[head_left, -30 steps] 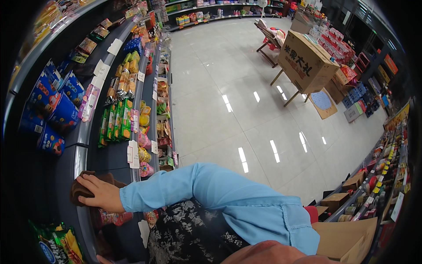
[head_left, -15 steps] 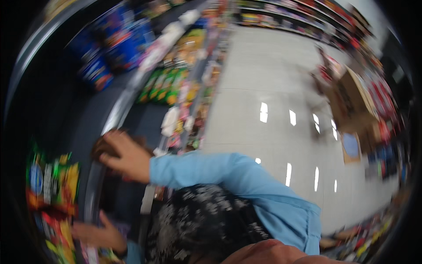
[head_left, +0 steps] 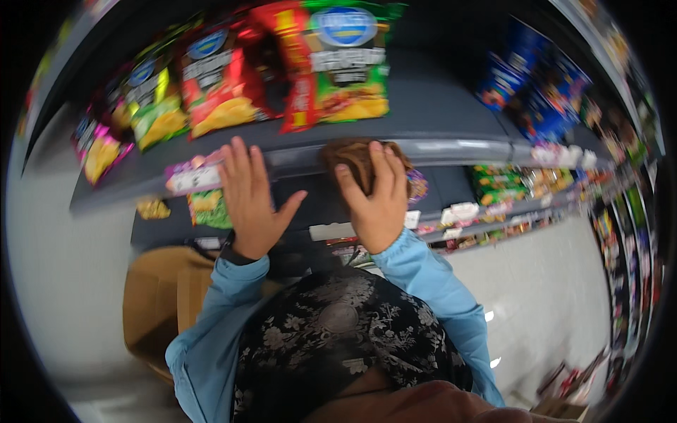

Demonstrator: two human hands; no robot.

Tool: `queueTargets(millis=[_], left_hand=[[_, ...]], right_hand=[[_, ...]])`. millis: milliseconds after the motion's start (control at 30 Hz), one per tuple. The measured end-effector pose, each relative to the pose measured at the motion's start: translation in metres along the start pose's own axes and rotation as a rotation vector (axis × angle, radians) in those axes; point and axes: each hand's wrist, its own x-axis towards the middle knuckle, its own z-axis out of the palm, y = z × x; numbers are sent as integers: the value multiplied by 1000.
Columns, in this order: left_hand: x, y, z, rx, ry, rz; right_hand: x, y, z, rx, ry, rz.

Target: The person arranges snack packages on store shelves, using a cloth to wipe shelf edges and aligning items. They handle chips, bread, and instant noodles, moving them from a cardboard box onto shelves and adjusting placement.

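Note:
My right hand (head_left: 379,204) presses a bunched brown cloth (head_left: 340,156) against the front rail (head_left: 458,151) of a dark shelf, its fingers bent over the cloth. To its left, my left hand (head_left: 252,201) is open, fingers stretched up and thumb out. It holds nothing and is in front of the same rail, beside a purple and white label strip (head_left: 194,180). Behind the rail stand a green and red chip bag (head_left: 349,81), a red chip bag (head_left: 220,84) and a yellow-green chip bag (head_left: 151,106). Whether the left fingertips touch the rail, I cannot tell.
Blue canisters (head_left: 546,88) stand farther right on the shelf. A lower shelf holds green snack packs (head_left: 497,185). An open cardboard box (head_left: 159,296) stands at the lower left. Pale floor (head_left: 536,282) runs along the right, with another stocked rack (head_left: 620,247) beyond.
The view has swung left to face the shelf, bringing the chip bags to the top and both hands to the middle. The cloth remains under my right hand; my left hand stays open.

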Motion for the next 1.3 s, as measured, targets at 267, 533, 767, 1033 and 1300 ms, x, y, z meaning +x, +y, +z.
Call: queueTargets(millis=[267,533,767,1033,1300], left_hand=[[-32,-28,-18,-11,-58,-161],[-36,-34,-30,-31,-112,-146],[-46,-43,-32,-125,-77,-148],[-50,-41,-34,-216,31,-138],[-60,-2,-34,-706,79,-70]], right_hand=[[13,-36,27,25,-38,-152],[29,-73,47,72,-43,-281],[41,-85,53,72,-22,-322],[48,-74,38,445,-132,-241],[41,-60,2,874,-174,-40]])
